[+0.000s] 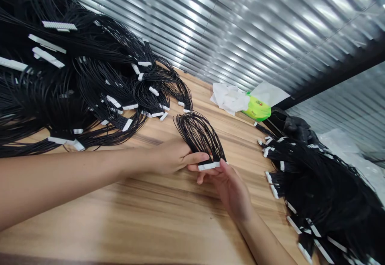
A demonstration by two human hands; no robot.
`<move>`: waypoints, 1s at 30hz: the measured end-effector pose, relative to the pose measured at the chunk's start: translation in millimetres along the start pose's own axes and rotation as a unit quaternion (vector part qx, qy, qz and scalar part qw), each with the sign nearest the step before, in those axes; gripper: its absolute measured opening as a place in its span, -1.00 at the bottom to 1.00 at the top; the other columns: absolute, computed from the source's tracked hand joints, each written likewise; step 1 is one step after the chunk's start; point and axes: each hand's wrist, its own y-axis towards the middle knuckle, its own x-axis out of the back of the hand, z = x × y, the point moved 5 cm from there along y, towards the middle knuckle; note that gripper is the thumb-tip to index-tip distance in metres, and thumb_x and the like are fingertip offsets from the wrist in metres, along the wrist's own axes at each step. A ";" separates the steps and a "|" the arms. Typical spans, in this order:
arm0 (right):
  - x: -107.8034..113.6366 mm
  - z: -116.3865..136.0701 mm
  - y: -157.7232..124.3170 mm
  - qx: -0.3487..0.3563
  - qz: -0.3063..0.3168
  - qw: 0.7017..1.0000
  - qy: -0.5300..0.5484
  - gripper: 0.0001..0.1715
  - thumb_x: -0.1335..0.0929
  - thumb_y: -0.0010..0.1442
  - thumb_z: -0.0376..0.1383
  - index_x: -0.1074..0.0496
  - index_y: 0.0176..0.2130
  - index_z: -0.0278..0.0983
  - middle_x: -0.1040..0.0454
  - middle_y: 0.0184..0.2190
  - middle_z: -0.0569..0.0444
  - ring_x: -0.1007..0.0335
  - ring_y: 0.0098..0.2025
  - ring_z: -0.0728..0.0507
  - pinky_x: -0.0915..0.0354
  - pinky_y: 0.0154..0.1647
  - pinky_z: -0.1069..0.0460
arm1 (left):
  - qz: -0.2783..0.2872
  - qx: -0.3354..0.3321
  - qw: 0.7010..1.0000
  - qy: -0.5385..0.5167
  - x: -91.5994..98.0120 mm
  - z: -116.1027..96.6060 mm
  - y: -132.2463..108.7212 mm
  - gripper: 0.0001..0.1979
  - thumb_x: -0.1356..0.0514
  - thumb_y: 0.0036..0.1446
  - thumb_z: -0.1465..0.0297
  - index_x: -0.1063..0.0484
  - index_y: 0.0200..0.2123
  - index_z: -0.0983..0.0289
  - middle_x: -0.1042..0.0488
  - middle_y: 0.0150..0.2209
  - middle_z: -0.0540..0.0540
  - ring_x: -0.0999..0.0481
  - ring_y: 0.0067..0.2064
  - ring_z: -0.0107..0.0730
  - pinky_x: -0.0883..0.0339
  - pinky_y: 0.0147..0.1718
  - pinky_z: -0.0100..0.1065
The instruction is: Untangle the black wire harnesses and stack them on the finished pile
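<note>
One black-wire harness (197, 134) is held between two hands, its wires looping away to the far side. Its white connector (209, 166) lies crosswise, long axis left to right. The left hand (170, 156) grasps the connector's left end; the right hand (230, 189) cups beneath and pinches its right end. Neither is clenched or released. The right hand is the nearer. Count: 1 harness held, 1 connector on it, 2 harness heaps, left (75, 84) and right (319, 193) (too many to count), 1 tissue (228, 98), 1 green packet (258, 108), on a wooden table (120, 225).
</note>
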 end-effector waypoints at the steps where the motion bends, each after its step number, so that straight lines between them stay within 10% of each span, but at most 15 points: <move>1: -0.8 -0.5 -0.4 -0.004 0.005 1.000 0.002 -0.48 -0.21 0.25 -0.03 -0.61 -0.31 -0.27 -0.63 -0.34 -0.06 -0.39 -0.42 -0.16 -0.26 -0.18 -0.08 | 0.033 0.012 0.998 -0.045 -3.1 -0.6 -0.3 -0.50 0.15 0.34 0.14 -0.46 -0.34 0.30 -0.52 -0.35 0.06 -0.45 -0.22 -0.38 -0.26 -0.09 -0.42; 6: -10.6 -3.5 -1.6 -0.005 0.019 1.000 0.019 -0.45 -0.23 0.22 0.03 -0.61 -0.23 -0.28 -0.64 -0.36 -0.07 -0.37 -0.43 -0.18 -0.27 -0.18 -0.10 | 0.063 0.125 0.952 -0.271 -16.7 0.3 1.3 -0.46 0.16 0.31 0.09 -0.47 -0.25 0.34 -0.38 -0.59 0.01 -0.41 -0.44 -0.42 -0.35 -0.22 -0.38; 13: -20.7 -7.6 -3.7 0.043 0.006 0.998 0.041 -0.51 -0.24 0.23 0.00 -0.62 -0.23 -0.22 -0.65 -0.38 0.00 -0.41 -0.43 -0.17 -0.28 -0.19 -0.09 | -0.004 0.121 0.898 -0.422 -30.4 2.1 7.1 -0.53 0.13 0.27 0.25 -0.42 -0.04 0.43 -0.24 -0.63 -0.04 -0.05 -0.66 -0.60 -0.26 -0.64 -0.47; 30: -22.0 -13.6 -7.7 0.026 -0.018 0.999 0.040 -0.56 -0.30 0.20 -0.01 -0.54 -0.43 -0.28 -0.46 -0.73 0.11 -0.30 -0.63 -0.04 -0.17 -0.52 0.06 | -0.037 0.046 0.933 -0.356 -31.4 -5.9 -1.0 -0.44 0.12 0.26 -0.02 -0.37 -0.17 0.35 -0.19 -0.66 -0.12 -0.28 -0.68 -0.56 -0.38 -0.55 -0.41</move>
